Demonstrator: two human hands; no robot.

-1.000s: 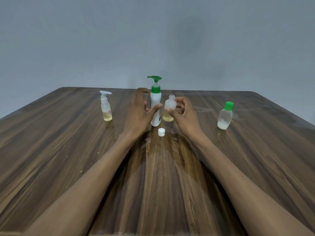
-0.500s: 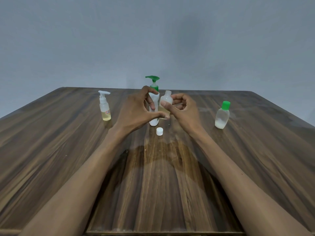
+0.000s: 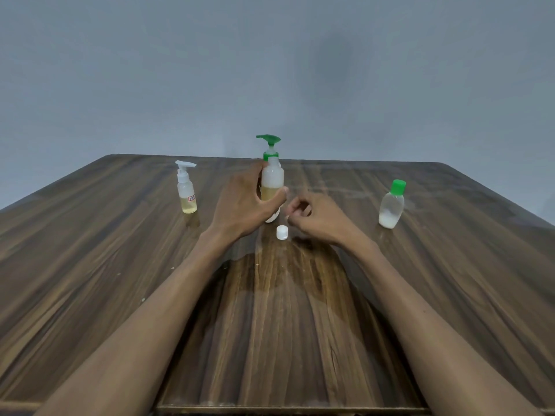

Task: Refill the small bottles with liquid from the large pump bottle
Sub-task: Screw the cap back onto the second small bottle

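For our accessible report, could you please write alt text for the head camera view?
A left hand holds an uncapped small bottle of yellowish liquid before a green-topped pump bottle; the right hand hovers, loosely curled, near a white cap on the wooden table.

Green pump head [image 3: 269, 139], white loose cap [image 3: 282, 232] (small), brown streaked table [image 3: 90, 265]

Left hand [image 3: 243, 202] curled gripping; right hand [image 3: 315, 219] loosely curled.
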